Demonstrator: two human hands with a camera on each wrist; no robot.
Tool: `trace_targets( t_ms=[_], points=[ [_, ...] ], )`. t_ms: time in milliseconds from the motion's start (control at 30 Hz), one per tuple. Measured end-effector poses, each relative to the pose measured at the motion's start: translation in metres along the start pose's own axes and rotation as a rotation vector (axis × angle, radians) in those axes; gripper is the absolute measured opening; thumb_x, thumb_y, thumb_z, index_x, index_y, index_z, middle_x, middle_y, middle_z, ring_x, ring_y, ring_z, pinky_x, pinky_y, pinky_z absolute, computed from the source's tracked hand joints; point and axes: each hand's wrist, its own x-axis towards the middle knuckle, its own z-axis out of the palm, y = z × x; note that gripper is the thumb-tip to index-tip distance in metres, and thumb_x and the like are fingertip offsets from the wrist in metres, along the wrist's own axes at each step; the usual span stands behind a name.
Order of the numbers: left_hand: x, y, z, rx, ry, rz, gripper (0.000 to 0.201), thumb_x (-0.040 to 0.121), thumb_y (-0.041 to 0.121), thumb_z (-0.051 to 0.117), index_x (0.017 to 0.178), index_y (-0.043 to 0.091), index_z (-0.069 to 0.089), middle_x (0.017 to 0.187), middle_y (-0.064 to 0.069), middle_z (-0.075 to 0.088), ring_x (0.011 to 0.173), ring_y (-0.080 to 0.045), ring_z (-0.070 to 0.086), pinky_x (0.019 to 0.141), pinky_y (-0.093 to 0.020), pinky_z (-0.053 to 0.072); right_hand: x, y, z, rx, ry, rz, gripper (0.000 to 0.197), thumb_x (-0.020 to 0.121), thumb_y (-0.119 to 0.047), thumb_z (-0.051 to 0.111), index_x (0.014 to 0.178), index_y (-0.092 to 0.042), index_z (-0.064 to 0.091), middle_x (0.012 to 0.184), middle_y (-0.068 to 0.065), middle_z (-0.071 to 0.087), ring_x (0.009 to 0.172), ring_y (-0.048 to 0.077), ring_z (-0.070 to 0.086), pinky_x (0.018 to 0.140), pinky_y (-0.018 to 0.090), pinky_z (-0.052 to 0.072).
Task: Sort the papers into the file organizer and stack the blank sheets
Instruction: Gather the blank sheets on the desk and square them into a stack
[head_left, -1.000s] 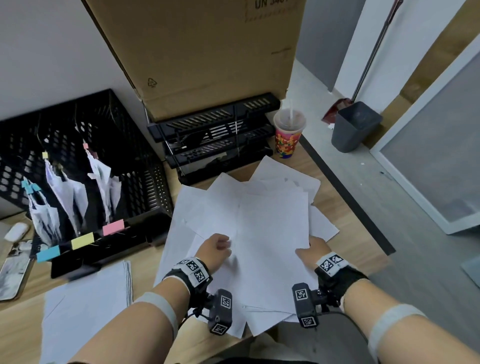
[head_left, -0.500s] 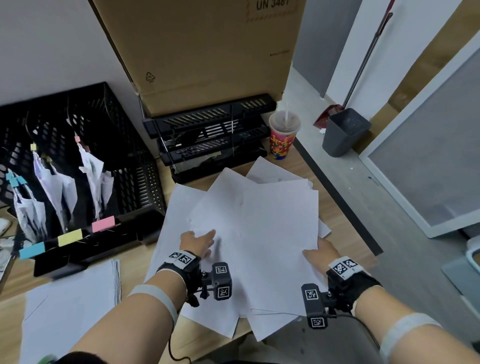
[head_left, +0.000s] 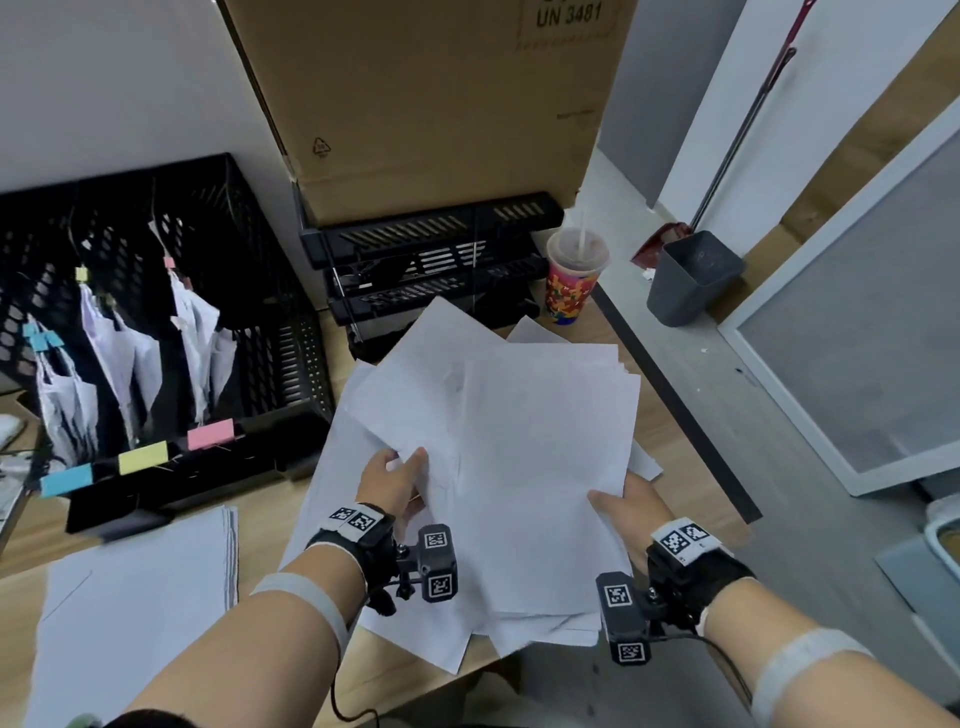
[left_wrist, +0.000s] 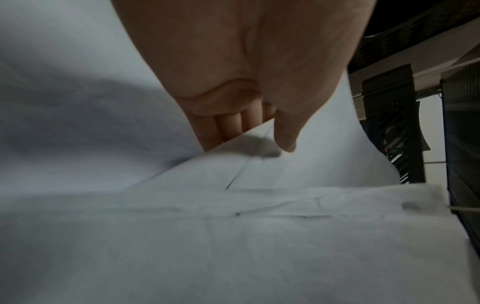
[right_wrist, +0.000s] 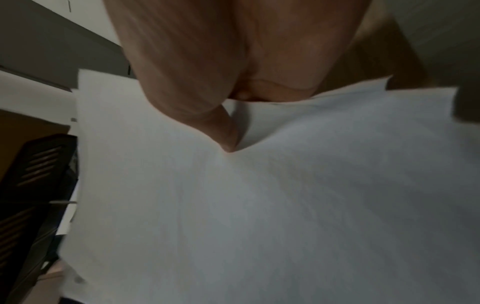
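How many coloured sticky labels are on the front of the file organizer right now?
3, in a row along the file organizer's front lip: blue label at the left end, yellow label in the middle, pink label on the right. None looks hidden.

Loose white papers (head_left: 519, 467) fan unevenly beside the black file organizer (head_left: 156, 322).

Both forearms extended forward — left hand (head_left: 390, 480) pinching, thumb over fingers; right hand (head_left: 631, 506) gripping, thumb on top.

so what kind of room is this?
Likely an office: a wooden desk holding a file organizer, stacked letter trays and loose white papers, with a bin on the floor.
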Motion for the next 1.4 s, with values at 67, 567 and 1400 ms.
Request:
trace_targets(
  t_ms=[67,567,1400],
  points=[
    [-0.006,0.007,0.0,0.053,0.0,0.017,0.021,0.092,0.032,0.065,0.093,0.012,0.06,0.083,-0.014,0.066,0.065,-0.028,0.063,0.054,-0.03,0.056,0.001,-0.007,0.006,-0.003,0.002,-0.058,0.021,0.086,-0.015,0.058,0.09,-0.032,0.07,0.107,-0.001,0.073,0.104,0.027,0.067,0.098,0.05,0.051],
    [-0.045,0.06,-0.01,0.452,0.052,0.539,0.035,0.088,-0.008,0.047,0.062,0.017,0.049,0.055,0.006,0.046,0.052,-0.01,0.042,0.041,-0.006,0.034,-0.007,-0.076,-0.004,-0.053,0.215,-0.367,0.027,0.099,-0.017,0.05,0.12,-0.007,0.063,0.104,0.003,0.064,0.1,0.021,0.059,0.085,0.027,0.04],
    [-0.069,0.07,0.015,0.039,-0.134,0.623,0.035,0.085,0.012,0.067,0.12,0.015,0.064,0.12,-0.01,0.071,0.113,-0.027,0.067,0.104,-0.051,0.049,-0.017,-0.098,0.024,0.134,0.165,-0.471,0.039,0.083,0.007,0.053,0.117,-0.011,0.059,0.093,-0.009,0.065,0.09,0.017,0.062,0.069,0.02,0.045]
  ],
)
